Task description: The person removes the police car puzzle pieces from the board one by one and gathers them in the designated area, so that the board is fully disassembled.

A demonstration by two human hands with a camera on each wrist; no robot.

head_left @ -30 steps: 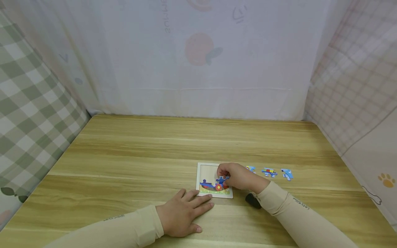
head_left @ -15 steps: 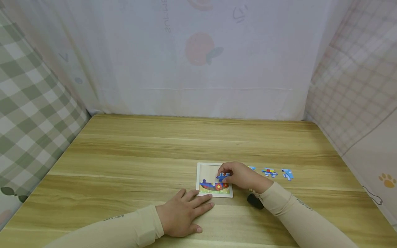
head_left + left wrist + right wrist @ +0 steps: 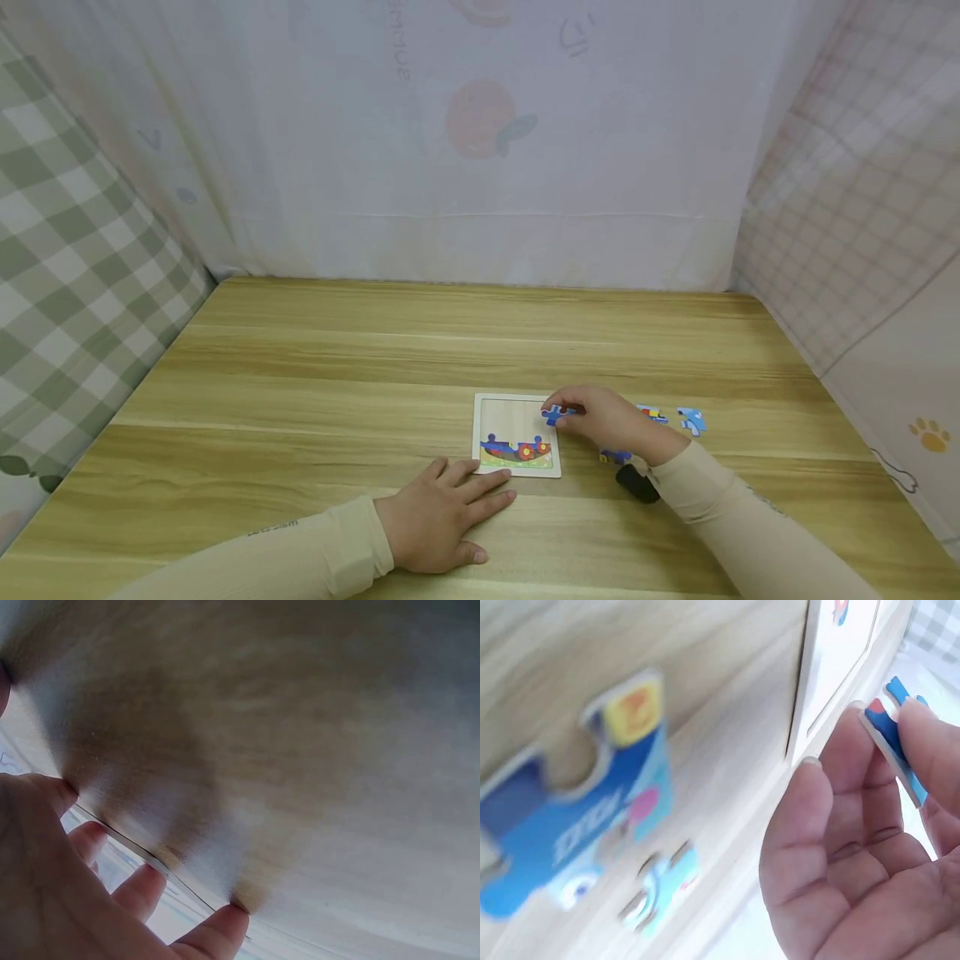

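Puzzle piece [image 3: 554, 416] (partly hidden), pinched in right hand [image 3: 606, 421], left hand [image 3: 437, 523] spread at frame edge [image 3: 536, 475]

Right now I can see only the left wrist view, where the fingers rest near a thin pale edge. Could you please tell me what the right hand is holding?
Observer: The right hand pinches a blue puzzle piece between its thumb and fingers.
Operator: Thank you. And which part of the puzzle frame has pieces fitted in it?
Observer: In the head view, fitted pieces fill the part of the white frame nearest to the person.
Operator: I understand. Do any loose pieces lie on the table?
Observer: Yes, at least three loose pieces lie on the table, to the right of the frame.
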